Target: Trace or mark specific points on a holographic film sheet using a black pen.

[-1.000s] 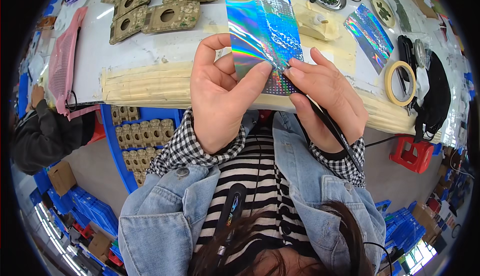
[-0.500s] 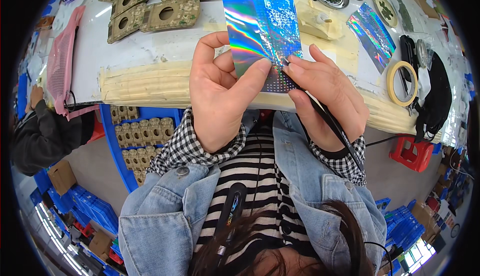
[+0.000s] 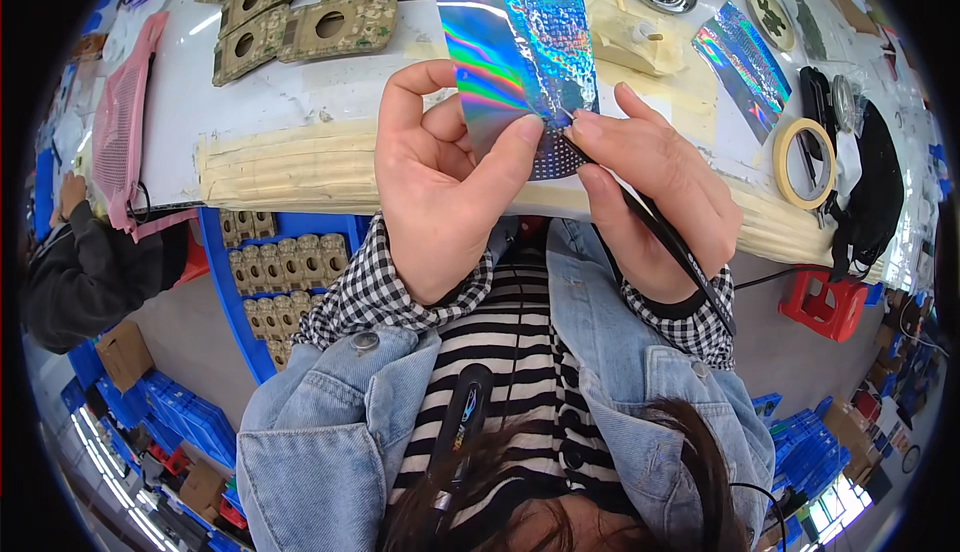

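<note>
Holographic strip (image 3: 505, 37), rainbow-shiny w/ dotted end, pinched by left hand (image 3: 440, 187); right hand (image 3: 655, 197) grips thin black tool (image 3: 650, 217), maybe tweezers.

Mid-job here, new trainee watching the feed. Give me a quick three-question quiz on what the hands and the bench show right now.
1. True or false: the left hand pinches the holographic strip between thumb and fingers.
2. What does the right hand hold?
A. scissors
B. a thin black tool
C. the tape roll
3. Fill in: the tool's tip meets the strip near its ___ end, the one closest to the person.

Key
1. True.
2. B; its tip touches the strip, and the tape roll lies apart on the table to the right.
3. Lower.
</note>
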`<action>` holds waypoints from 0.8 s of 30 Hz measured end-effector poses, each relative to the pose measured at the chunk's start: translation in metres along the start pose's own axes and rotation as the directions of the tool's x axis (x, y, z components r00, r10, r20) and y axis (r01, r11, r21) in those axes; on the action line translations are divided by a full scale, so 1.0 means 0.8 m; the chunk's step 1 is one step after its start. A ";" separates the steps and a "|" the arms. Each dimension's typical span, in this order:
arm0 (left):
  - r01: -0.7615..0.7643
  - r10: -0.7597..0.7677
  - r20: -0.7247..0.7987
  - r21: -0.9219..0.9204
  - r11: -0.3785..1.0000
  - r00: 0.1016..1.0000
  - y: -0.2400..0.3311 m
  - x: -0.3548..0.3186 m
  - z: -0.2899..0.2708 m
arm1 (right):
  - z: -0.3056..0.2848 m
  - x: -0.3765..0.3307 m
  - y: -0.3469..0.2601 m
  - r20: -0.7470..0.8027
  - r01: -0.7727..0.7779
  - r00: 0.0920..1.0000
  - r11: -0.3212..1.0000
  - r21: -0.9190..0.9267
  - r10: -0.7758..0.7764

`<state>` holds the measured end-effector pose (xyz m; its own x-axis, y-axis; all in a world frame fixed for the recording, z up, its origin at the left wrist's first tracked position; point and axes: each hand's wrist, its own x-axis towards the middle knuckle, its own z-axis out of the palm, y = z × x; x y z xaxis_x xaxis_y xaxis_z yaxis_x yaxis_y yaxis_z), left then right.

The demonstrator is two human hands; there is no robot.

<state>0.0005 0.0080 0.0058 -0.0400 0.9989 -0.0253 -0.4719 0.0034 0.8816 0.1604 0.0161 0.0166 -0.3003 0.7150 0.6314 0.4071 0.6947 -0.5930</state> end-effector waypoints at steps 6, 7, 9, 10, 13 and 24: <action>0.016 -0.016 -0.005 -0.006 1.000 1.000 -0.001 0.000 0.000 | -0.001 0.001 -0.001 -0.007 -0.014 1.000 1.000 0.003 0.014; 0.051 -0.051 -0.004 -0.018 0.999 0.999 0.000 0.000 -0.001 | 0.000 0.001 -0.002 -0.006 -0.001 1.000 1.000 -0.022 0.001; 0.112 -0.113 -0.008 -0.063 0.992 0.994 0.002 0.000 0.000 | 0.002 0.000 -0.002 -0.015 0.030 0.999 0.998 -0.063 -0.031; 0.139 -0.141 -0.011 -0.094 0.986 0.990 0.003 0.001 0.001 | 0.003 -0.001 -0.002 -0.026 0.048 0.998 0.996 -0.080 -0.050; 0.167 -0.169 -0.003 -0.128 0.978 0.986 0.003 0.001 -0.001 | 0.004 -0.002 -0.001 -0.033 0.061 0.997 0.994 -0.092 -0.065; 0.146 -0.150 -0.018 -0.158 0.977 0.988 0.000 -0.001 -0.003 | 0.005 -0.003 0.000 -0.023 0.057 0.998 0.997 -0.049 -0.058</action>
<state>-0.0018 0.0070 0.0050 0.0153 0.9860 -0.1662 -0.6060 0.1413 0.7828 0.1577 0.0146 0.0127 -0.3037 0.6714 0.6760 0.4315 0.7295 -0.5307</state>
